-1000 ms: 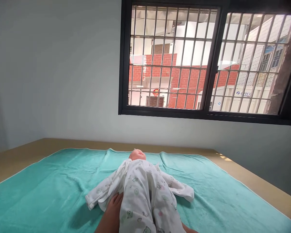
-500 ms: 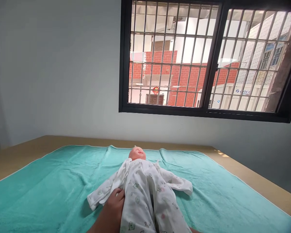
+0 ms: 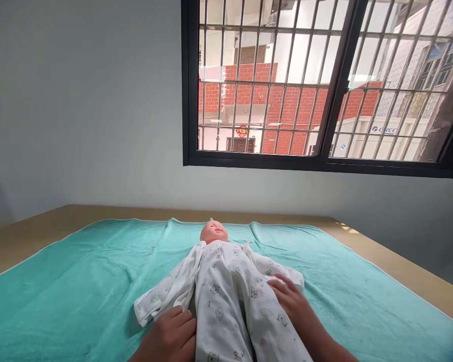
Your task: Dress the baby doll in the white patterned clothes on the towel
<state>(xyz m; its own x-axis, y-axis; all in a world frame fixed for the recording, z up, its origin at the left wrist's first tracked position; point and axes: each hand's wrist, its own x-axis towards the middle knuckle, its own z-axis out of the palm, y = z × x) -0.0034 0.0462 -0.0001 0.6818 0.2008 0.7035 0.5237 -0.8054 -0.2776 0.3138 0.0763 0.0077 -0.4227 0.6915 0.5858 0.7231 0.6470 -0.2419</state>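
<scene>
One bare left hand [image 3: 173,334], fingers curled, and one bare right hand [image 3: 290,299], fingers loosely extended, touch opposite sides of white, animal-printed cloth garments [image 3: 221,296] at bottom centre; whether either grips I cannot tell. The smooth pink doll [image 3: 214,232] wearing them lies face-up on a teal blanket [image 3: 79,286] over the tan bench [image 3: 30,234], below a black-framed, barred window [image 3: 302,118], upper right.

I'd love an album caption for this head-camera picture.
Left hand and right hand flank a doll in printed white clothes, on a turquoise blanket below a barred window.
</scene>
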